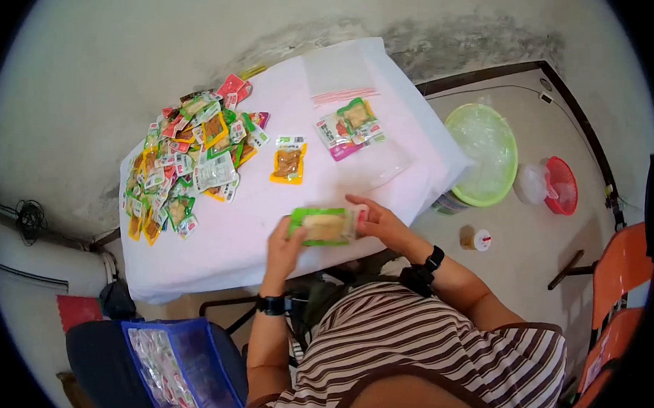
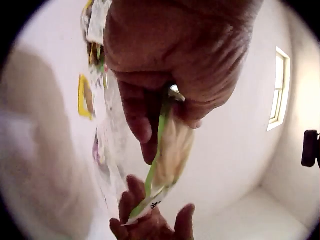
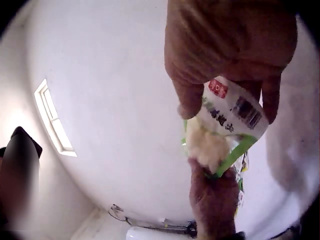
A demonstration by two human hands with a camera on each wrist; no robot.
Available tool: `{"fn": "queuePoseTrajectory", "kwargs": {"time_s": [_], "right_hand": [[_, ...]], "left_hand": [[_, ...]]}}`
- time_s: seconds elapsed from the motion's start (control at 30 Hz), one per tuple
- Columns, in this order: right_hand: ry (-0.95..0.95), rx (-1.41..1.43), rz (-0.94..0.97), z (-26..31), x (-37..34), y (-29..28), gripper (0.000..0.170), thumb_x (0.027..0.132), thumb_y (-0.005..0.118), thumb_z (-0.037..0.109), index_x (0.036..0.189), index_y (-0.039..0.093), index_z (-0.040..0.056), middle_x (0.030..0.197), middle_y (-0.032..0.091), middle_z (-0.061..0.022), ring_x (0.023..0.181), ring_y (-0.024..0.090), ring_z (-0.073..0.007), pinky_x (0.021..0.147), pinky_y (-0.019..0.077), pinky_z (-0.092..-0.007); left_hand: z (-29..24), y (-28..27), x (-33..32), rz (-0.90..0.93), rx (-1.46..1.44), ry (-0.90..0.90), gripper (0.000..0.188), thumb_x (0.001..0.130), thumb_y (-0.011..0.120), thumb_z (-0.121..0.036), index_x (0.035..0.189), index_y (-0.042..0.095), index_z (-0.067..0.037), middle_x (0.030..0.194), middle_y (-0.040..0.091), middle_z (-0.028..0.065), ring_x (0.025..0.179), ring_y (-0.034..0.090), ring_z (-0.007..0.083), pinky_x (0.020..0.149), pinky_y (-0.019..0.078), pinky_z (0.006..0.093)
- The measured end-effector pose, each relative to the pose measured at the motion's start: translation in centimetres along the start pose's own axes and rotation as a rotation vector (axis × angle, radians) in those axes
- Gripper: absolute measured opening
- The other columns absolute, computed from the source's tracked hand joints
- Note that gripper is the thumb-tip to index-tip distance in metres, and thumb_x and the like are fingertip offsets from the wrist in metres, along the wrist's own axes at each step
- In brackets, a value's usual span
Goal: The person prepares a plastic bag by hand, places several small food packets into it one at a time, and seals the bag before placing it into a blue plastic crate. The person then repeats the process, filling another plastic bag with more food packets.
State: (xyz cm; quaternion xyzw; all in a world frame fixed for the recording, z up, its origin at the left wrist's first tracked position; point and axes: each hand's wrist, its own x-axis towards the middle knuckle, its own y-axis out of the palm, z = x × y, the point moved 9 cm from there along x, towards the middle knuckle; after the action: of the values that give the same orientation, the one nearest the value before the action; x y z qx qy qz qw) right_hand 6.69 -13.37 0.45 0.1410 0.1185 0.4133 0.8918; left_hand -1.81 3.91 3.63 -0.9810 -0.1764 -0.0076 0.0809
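Observation:
My left hand (image 1: pixel 284 252) pinches one end of a green-edged food packet (image 1: pixel 324 227) between thumb and fingers, over the table's near edge. Through its clear window a pale, cream-coloured food (image 3: pixel 207 147) shows. The packet's white end, with a red logo and a barcode (image 3: pixel 246 112), lies at my right hand (image 1: pixel 386 227). The fingers and thumb of that hand are spread apart at either side of this end, as the right wrist view shows. Beyond the hands, a yellow-edged packet (image 1: pixel 289 163) of brown food lies alone on the white-covered table (image 1: pixel 229 264).
A large heap of mixed packets (image 1: pixel 187 154) covers the table's left side. At the back right, several packets (image 1: pixel 351 126) lie by a clear zip bag (image 1: pixel 338 72). A green-rimmed tub (image 1: pixel 515 150), a red basket (image 1: pixel 572 187) and a cup (image 1: pixel 481 240) stand on the floor. A blue bag (image 1: pixel 207 359) of packets rests on a chair.

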Motion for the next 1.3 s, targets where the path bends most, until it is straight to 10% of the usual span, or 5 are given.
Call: {"fn": "queuePoseTrajectory", "kwargs": {"time_s": [0.23,0.3,0.6,0.83,1.3], "right_hand": [[-0.086,0.315,-0.298,-0.2,-5.7,-8.8,0.031,0.086,0.057,0.005,0.116,0.052,0.0002,0.105,0.061,-0.0081,0.092,0.060,-0.0133,0.081,0.0488,-0.0266],[-0.071,0.295,-0.358,-0.5,-7.3,-10.7,0.031,0.086,0.056,0.005,0.116,0.052,0.0001,0.104,0.061,-0.0086,0.092,0.060,-0.0137,0.080,0.0493,-0.0266],[-0.177,0.433,-0.457,-2.6,-5.6,-12.9,0.032,0.088,0.054,0.005,0.118,0.046,0.0028,0.103,0.060,-0.0081,0.088,0.061,-0.0135,0.078,0.0512,-0.0278],[-0.185,0.455,-0.522,-0.4,0.0,-10.8,0.028,0.089,0.048,0.003,0.117,0.045,0.0074,0.092,0.057,-0.0037,0.076,0.056,-0.0101,0.060,0.0463,-0.0223],[0.078,0.492,-0.334,-2.1,7.9,-9.7,0.041,0.083,0.049,0.007,0.123,0.042,0.0064,0.101,0.056,-0.0101,0.086,0.060,-0.0208,0.066,0.0503,-0.0282]], "left_hand": [[-0.7,7.7,4.8,-0.045,0.228,0.102,0.028,0.084,0.059,-0.012,0.109,0.055,-0.002,0.097,0.060,0.0116,0.085,0.058,0.0183,0.071,0.0464,0.0272],[-5.8,10.6,3.8,-0.176,0.777,0.693,0.033,0.079,0.064,-0.014,0.109,0.056,-0.003,0.095,0.060,0.0131,0.087,0.058,0.0269,0.071,0.0472,0.0318],[-2.2,12.7,7.2,-0.122,0.752,0.518,0.006,0.080,0.060,-0.011,0.083,0.058,-0.005,0.084,0.056,0.0096,0.082,0.055,0.0280,0.068,0.0465,0.0378],[-3.3,12.5,6.8,-0.168,0.669,0.594,0.006,0.081,0.058,-0.007,0.086,0.058,-0.005,0.081,0.056,0.0102,0.079,0.056,0.0284,0.066,0.0466,0.0370],[-2.6,12.3,6.4,-0.207,0.539,0.607,0.010,0.077,0.059,-0.001,0.086,0.059,-0.005,0.082,0.058,0.0110,0.078,0.057,0.0285,0.066,0.0475,0.0359]]}}
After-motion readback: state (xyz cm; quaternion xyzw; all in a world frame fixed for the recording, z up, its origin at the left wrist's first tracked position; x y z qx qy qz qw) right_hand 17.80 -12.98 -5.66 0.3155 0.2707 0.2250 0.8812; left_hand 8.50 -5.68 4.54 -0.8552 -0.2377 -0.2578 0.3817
